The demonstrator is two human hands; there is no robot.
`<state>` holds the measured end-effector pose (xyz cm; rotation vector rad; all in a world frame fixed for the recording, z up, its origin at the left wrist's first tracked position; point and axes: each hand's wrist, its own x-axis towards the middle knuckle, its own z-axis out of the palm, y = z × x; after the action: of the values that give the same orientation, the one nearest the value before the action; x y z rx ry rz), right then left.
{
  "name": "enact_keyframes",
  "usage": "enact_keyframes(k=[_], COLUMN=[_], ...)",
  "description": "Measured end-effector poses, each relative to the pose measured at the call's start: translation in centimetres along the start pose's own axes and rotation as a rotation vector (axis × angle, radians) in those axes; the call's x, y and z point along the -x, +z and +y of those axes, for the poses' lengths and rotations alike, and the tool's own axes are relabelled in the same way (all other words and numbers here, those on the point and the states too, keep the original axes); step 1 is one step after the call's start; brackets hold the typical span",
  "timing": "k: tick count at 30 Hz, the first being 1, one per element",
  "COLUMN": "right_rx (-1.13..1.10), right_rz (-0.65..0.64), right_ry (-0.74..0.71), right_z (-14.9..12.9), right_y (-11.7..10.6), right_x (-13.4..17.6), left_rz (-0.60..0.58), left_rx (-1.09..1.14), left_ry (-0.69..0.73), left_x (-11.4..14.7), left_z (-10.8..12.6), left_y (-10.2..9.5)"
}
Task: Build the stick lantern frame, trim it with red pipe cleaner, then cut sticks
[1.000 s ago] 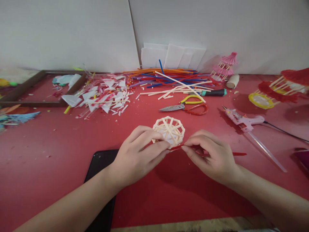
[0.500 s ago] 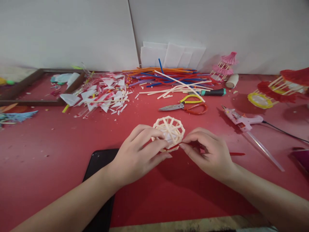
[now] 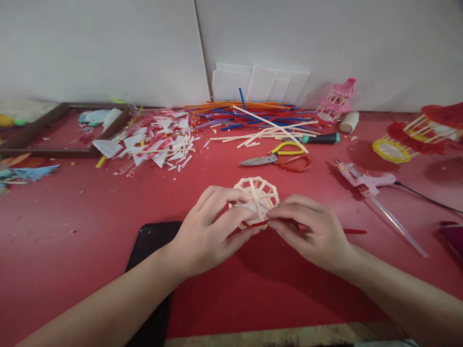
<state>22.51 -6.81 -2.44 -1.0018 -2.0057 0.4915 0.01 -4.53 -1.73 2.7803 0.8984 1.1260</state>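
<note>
A small round frame of cream-coloured sticks (image 3: pixel 256 185) with a white sheet inside it stands tilted between my hands. My left hand (image 3: pixel 217 224) grips its left side, thumb below and fingers over the rim. Along the frame's near edge runs a thin red pipe cleaner (image 3: pixel 355 231), whose loose end sticks out beyond my right hand (image 3: pixel 311 226). The right thumb and fingertips pinch it against the lower right of the rim. Part of the red length is hidden behind the right fingers.
Yellow-and-red-handled scissors (image 3: pixel 258 161) lie behind the frame. A pink glue gun (image 3: pixel 363 179) with its cord is at right, near red and pink stick lanterns (image 3: pixel 390 150). Behind lie coloured pipe cleaners (image 3: pixel 246 113) and paper scraps (image 3: pixel 155 144). A black phone (image 3: pixel 152 241) sits under my left forearm.
The frame has tipped slightly and shifted a little to the right. My right fingertips have closed in on its near edge along the red pipe cleaner; the left hand keeps its hold.
</note>
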Motion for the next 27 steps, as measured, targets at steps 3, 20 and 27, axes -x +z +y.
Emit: enact_keyframes(k=[3,20,27], right_rx=[0.008,0.011,0.016], right_rz=[-0.006,-0.014,0.008], right_ry=[0.005,0.019,-0.002], right_z=[-0.04,-0.15,-0.20], right_y=[-0.01,0.01,0.04], right_x=[0.02,0.11,-0.06], left_rz=[-0.011,0.005,0.015], left_rx=[-0.006,0.020,0.102], left_ry=[0.016,0.038,0.005], left_x=[-0.04,0.09,-0.09], left_z=[0.00,-0.03,0.15], left_y=[-0.11,-0.15,-0.75])
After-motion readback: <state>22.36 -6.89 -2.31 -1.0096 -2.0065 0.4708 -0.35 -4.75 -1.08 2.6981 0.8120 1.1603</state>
